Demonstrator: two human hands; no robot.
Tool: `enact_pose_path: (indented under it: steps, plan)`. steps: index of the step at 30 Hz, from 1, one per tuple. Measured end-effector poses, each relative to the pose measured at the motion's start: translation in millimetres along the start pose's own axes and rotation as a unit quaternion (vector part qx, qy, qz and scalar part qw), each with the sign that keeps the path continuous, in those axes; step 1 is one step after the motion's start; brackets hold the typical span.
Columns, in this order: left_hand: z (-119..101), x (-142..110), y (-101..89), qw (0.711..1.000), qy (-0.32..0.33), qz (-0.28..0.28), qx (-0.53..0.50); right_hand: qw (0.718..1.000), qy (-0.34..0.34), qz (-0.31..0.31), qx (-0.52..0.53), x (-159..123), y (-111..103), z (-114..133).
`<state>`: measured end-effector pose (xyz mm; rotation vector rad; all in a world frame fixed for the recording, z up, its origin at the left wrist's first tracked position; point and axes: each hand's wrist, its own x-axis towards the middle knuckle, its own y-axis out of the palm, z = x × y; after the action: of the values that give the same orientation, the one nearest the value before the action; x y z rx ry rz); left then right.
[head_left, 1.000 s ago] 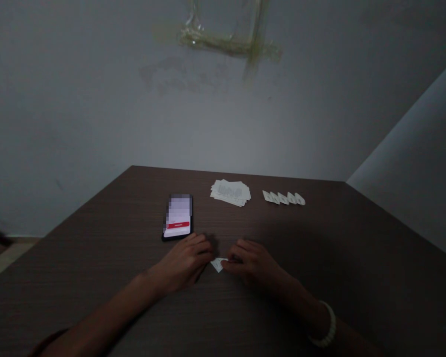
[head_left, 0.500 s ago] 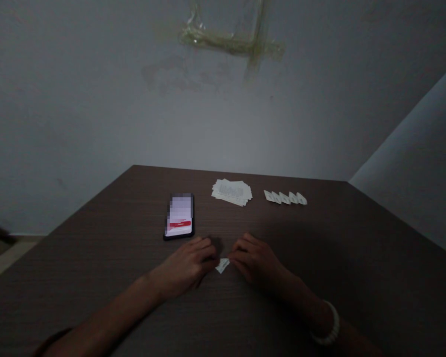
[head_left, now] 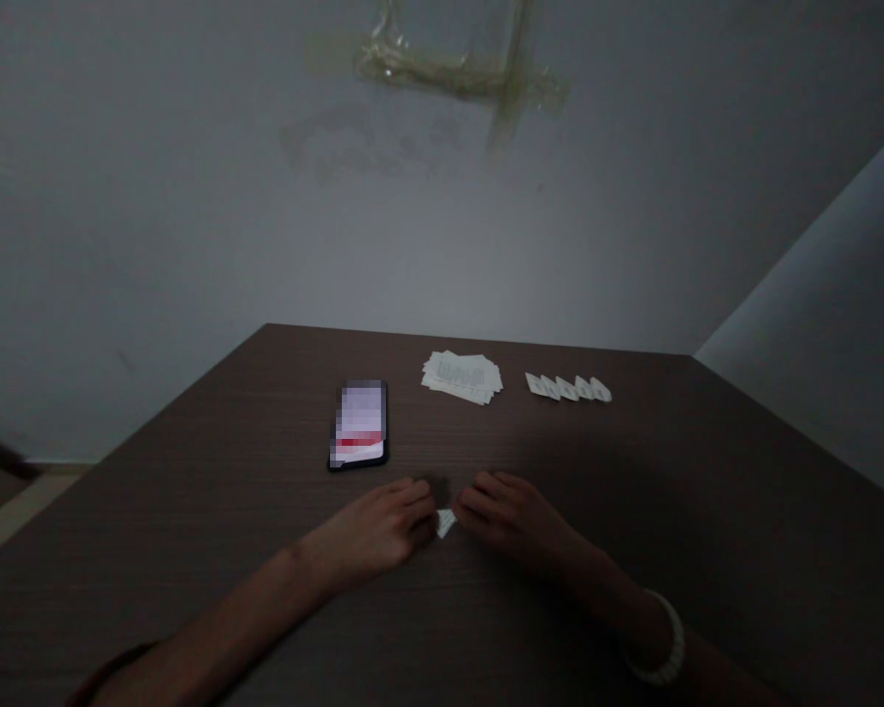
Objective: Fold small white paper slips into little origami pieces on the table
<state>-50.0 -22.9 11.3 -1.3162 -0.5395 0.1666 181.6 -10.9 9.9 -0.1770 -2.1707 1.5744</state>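
A small folded white paper piece point(head_left: 446, 523) lies on the dark wood-grain table point(head_left: 619, 462) between my hands. My left hand point(head_left: 375, 528) rests with curled fingers at its left edge, and those fingertips may hide a little of it. My right hand point(head_left: 508, 516) lies just to its right, fingers slightly apart, almost touching it. A white beaded bracelet point(head_left: 659, 643) circles my right wrist.
Beyond my hands lie a smartphone point(head_left: 358, 424) with a lit, pixelated screen, a loose stack of printed paper slips point(head_left: 462, 377), and a row of several small folded papers point(head_left: 569, 389). Table edges meet a grey wall point(head_left: 442, 245) with old tape point(head_left: 457, 74).
My right hand has drawn back from the top of the small paper to its right side. My left hand has moved closer to the paper, which now shows less.
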Motion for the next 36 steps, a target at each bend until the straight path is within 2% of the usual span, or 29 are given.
enact_pose_path:
  steps: [5, 8, 15, 19, 27, 31, 36]
  plan:
    - [-3, 3, -7.2, 0.999, 0.026, -0.005, 0.026, 0.999, 0.019, 0.035, 0.003, -2, -5, 1]
    - [-5, 4, -10.4, 0.999, 0.027, 0.012, 0.033, 0.998, 0.032, 0.050, 0.015, -4, -5, 1]
    - [-11, 3, -15.5, 0.998, 0.018, 0.051, 0.022, 0.987, 0.108, 0.033, 0.114, -1, -6, 7]
    - [-9, 1, -16.2, 0.999, 0.010, 0.043, 0.015, 0.984, 0.107, 0.025, 0.138, 0, -5, 9]
    - [3, 1, -18.3, 0.999, -0.021, 0.021, -0.044, 0.989, 0.086, 0.049, 0.106, -2, -8, 7]
    - [6, 0, -18.3, 0.997, -0.033, 0.031, -0.067, 0.993, 0.060, 0.066, 0.076, 2, -11, 9]
    - [6, -3, -12.5, 0.998, -0.022, 0.029, -0.045, 0.991, 0.102, 0.025, 0.085, 3, -3, 13]
